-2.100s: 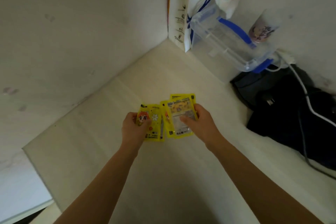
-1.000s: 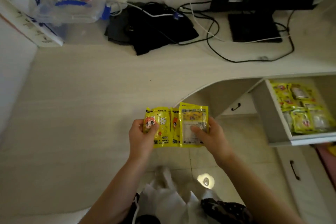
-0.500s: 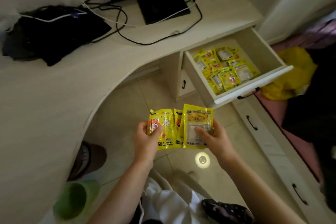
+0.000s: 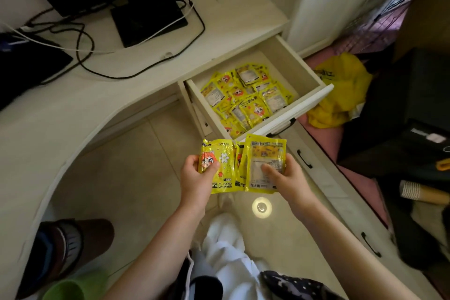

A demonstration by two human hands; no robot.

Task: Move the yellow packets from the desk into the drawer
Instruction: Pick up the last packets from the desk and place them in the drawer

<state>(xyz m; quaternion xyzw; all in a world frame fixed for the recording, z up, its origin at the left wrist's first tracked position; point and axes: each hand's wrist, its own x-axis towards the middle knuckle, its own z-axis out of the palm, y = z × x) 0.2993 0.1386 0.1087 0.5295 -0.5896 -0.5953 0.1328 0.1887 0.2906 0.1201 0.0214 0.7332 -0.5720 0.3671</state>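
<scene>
Three or so yellow packets (image 4: 239,165) sit fanned between the left hand (image 4: 197,175) and right hand (image 4: 283,175), both pinching them, just short of the open drawer (image 4: 302,102). The loose fan could slip onto the floor.

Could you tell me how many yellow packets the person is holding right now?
3 visible: one in the left hand, one in the right hand, one sandwiched between; more may be hidden.
</scene>
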